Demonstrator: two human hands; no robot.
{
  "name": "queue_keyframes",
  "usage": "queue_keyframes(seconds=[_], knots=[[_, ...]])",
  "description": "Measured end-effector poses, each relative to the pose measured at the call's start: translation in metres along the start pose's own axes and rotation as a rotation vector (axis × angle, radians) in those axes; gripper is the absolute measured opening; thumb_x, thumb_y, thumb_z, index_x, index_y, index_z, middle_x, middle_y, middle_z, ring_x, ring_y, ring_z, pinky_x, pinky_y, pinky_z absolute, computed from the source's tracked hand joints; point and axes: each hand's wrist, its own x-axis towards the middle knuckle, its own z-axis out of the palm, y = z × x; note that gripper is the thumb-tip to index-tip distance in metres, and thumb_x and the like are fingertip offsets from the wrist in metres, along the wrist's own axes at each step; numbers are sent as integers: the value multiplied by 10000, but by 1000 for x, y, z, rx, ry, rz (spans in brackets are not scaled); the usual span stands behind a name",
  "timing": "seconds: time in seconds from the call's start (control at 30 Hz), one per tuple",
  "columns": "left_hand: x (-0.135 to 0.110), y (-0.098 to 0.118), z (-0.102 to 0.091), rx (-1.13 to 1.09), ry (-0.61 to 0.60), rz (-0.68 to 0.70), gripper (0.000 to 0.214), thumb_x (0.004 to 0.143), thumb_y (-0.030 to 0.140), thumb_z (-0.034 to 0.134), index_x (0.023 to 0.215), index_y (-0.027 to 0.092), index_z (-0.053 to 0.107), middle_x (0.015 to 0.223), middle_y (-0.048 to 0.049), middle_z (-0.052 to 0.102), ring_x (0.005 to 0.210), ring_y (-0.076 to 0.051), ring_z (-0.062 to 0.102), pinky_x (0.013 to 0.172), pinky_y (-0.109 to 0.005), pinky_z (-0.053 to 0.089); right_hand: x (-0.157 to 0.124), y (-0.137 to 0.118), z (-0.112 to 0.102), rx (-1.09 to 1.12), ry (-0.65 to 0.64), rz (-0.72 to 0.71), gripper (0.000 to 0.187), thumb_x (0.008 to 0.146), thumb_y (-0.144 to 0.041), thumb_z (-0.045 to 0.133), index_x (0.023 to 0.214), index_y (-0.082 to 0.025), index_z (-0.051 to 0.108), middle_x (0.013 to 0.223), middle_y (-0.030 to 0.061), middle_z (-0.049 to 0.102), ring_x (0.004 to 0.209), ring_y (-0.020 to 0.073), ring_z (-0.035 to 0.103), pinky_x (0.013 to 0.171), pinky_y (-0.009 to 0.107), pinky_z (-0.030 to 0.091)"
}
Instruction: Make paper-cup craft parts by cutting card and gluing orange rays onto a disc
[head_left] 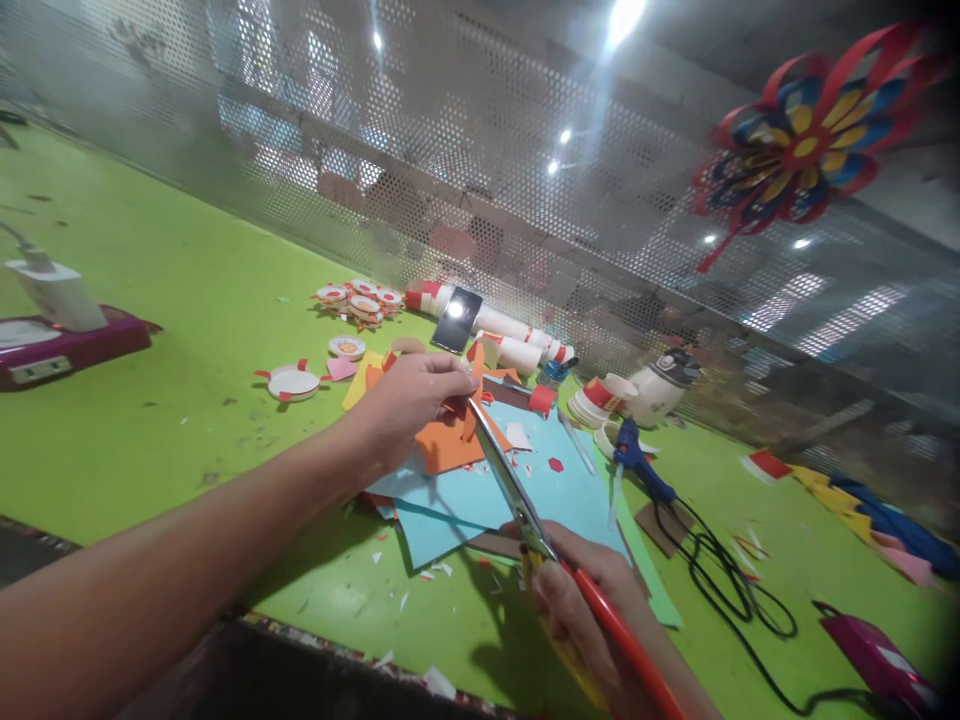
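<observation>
My left hand (416, 400) pinches a small orange paper piece (478, 362) above the pile of paper. A pair of scissors (508, 482) is in my right hand (589, 580), fingers wrapped round its red and yellow handles. The blade tips reach the orange paper beside my left fingertips; whether they are cutting into it, I cannot tell. Beneath lie an orange sheet (444, 452) and light blue paper (577, 490), with a small red paper hexagon (556, 465) and tiny scraps on top.
A blue glue gun (637, 458) with a looping black cord lies at the right. Further back are a phone (457, 320), paper cups (604, 398) and several white discs with red tabs (364, 303). Purple power strips (75, 350) sit at the sides. A paper flower (806, 148) hangs above.
</observation>
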Motion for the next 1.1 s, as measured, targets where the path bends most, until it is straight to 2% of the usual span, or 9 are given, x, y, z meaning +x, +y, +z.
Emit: queue_keyframes(seconds=[0.17, 0.4, 0.63, 0.8, 1.1], knots=[[-2, 3, 3, -4, 31, 10, 127, 700, 175, 597, 588, 146, 544, 607, 5, 519, 583, -112, 497, 563, -266, 342, 0, -1, 1, -20, 21, -10, 539, 900, -588, 409, 1039, -118, 633, 528, -56, 309, 439, 81, 262, 394, 213, 222], [-1, 0, 2, -44, 46, -9, 122, 706, 203, 639, 620, 137, 584, 658, -7, 561, 654, -115, 529, 583, -246, 382, 1, -3, 0, -27, 51, 5, 537, 902, -589, 400, 1056, -128, 628, 565, -22, 412, 456, 90, 336, 388, 200, 254], [-1, 2, 3, -145, 24, -61, 107, 726, 166, 641, 638, 131, 592, 656, -17, 590, 625, -110, 551, 552, -229, 413, 1, -3, 0, 0, 55, 42, 557, 886, -614, 406, 1064, -136, 630, 553, -25, 406, 450, 96, 349, 383, 196, 280], [-3, 3, 3, -140, 22, -53, 132, 759, 153, 622, 632, 118, 606, 650, -27, 596, 613, -104, 554, 543, -217, 433, 2, 0, 1, 24, 72, 29, 541, 884, -602, 426, 1055, -134, 635, 576, -10, 441, 493, 108, 396, 402, 195, 309], [-4, 0, 6, -157, 22, -44, 143, 734, 195, 674, 641, 125, 590, 660, -9, 577, 611, -99, 550, 551, -215, 452, 3, 3, 1, 34, 68, 19, 547, 883, -602, 428, 1082, -134, 630, 613, 5, 466, 531, 112, 412, 426, 196, 328]])
